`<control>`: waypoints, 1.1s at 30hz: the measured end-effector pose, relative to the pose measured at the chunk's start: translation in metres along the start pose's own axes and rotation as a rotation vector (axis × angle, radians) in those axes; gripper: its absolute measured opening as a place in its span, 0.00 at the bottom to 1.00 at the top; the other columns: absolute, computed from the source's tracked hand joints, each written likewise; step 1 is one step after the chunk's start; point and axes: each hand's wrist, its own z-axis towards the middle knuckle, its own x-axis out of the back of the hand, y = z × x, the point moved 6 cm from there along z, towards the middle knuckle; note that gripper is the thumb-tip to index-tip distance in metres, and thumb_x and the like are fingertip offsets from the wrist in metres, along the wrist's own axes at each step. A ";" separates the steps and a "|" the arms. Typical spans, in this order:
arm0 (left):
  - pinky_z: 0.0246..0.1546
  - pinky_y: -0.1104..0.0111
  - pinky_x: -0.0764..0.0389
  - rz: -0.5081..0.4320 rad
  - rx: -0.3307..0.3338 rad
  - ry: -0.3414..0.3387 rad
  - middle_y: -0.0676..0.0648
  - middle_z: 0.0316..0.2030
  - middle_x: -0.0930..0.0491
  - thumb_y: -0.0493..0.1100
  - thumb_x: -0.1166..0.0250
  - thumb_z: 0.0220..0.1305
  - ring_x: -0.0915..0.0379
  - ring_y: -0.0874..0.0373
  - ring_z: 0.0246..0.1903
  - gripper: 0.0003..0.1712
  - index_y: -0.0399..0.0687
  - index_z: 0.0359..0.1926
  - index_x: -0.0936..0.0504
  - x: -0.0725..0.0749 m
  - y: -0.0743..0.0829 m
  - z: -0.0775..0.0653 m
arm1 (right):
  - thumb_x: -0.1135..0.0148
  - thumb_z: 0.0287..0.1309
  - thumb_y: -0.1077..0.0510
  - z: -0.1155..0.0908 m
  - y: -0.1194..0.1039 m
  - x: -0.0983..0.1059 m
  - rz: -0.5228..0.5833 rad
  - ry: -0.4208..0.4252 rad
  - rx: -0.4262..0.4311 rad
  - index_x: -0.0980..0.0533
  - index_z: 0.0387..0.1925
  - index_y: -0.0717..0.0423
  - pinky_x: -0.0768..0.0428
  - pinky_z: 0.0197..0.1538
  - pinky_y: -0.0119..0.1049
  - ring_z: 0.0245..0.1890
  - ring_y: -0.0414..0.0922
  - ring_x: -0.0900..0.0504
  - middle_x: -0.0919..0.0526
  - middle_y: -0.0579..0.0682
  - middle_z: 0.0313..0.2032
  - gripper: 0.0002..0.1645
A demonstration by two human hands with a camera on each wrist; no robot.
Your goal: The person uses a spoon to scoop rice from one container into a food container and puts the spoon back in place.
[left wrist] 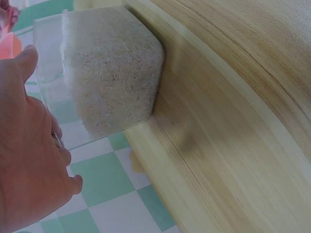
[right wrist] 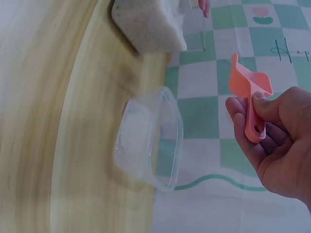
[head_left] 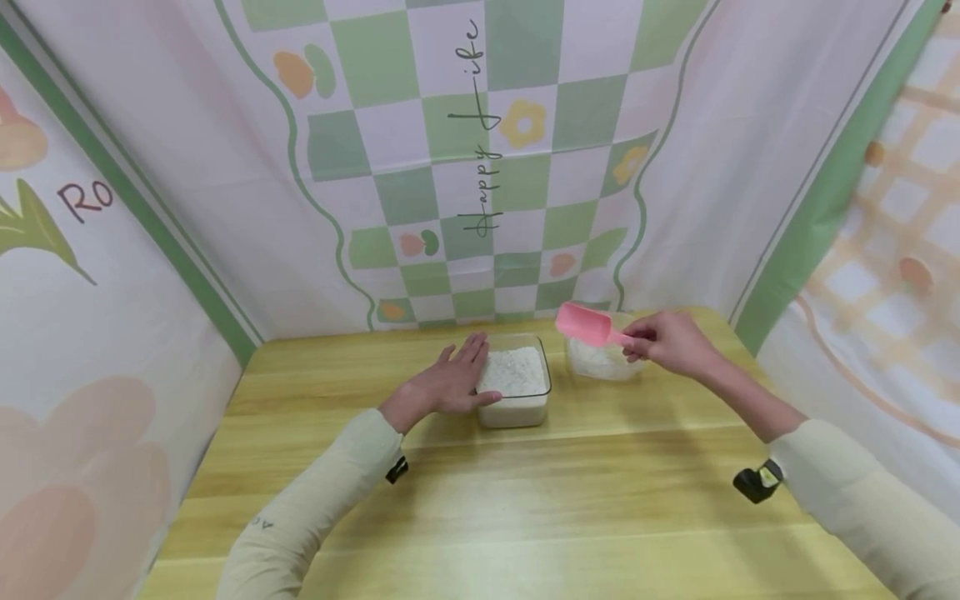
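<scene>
A clear square container (head_left: 513, 412) of white rice (left wrist: 112, 68) stands upright near the table's back edge. My left hand (head_left: 450, 382) rests at its left side, fingers straight along the rim and the thumb over the front rim. Between the thumb and fingers of my right hand (head_left: 675, 343) is the handle of a pink scoop (head_left: 585, 325), held in the air. Below it sits an open translucent plastic tub (right wrist: 167, 141), with whitish contents low inside. The scoop's bowl overlaps the tub's back left rim in the head view.
Both containers stand on a wood-grain table (head_left: 480, 517), with a gap between them. A green-and-white checked curtain (head_left: 450, 192) hangs right behind the table's back edge. More patterned cloth (head_left: 90, 350) hangs along the left and right sides.
</scene>
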 end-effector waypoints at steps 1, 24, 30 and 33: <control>0.78 0.47 0.60 -0.002 0.000 0.000 0.41 0.79 0.74 0.74 0.63 0.72 0.79 0.50 0.79 0.55 0.38 0.79 0.68 0.000 0.000 0.000 | 0.40 0.65 0.67 0.000 -0.002 -0.002 0.007 -0.009 0.002 0.17 0.45 0.72 0.16 0.31 0.30 0.27 0.40 0.12 0.10 0.58 0.31 0.12; 0.78 0.47 0.59 0.002 -0.004 -0.010 0.40 0.80 0.73 0.74 0.62 0.72 0.79 0.49 0.79 0.55 0.38 0.79 0.68 0.001 0.000 0.001 | 0.35 0.57 0.68 0.024 -0.064 -0.033 -0.398 0.015 0.260 0.14 0.27 0.54 0.25 0.29 0.37 0.21 0.38 0.25 0.14 0.46 0.23 0.09; 0.78 0.47 0.59 0.001 -0.004 -0.009 0.41 0.79 0.74 0.74 0.63 0.72 0.80 0.50 0.79 0.55 0.39 0.79 0.68 0.001 -0.001 0.001 | 0.33 0.49 0.71 0.031 -0.087 -0.046 -0.582 0.032 0.332 0.19 0.20 0.51 0.24 0.26 0.41 0.21 0.44 0.23 0.17 0.47 0.20 0.12; 0.78 0.47 0.59 -0.001 -0.005 -0.013 0.41 0.79 0.74 0.74 0.63 0.71 0.80 0.50 0.79 0.55 0.39 0.79 0.68 0.001 -0.001 0.001 | 0.34 0.43 0.74 0.034 -0.096 -0.052 -0.638 0.016 0.362 0.20 0.20 0.54 0.22 0.27 0.42 0.23 0.47 0.22 0.18 0.47 0.21 0.12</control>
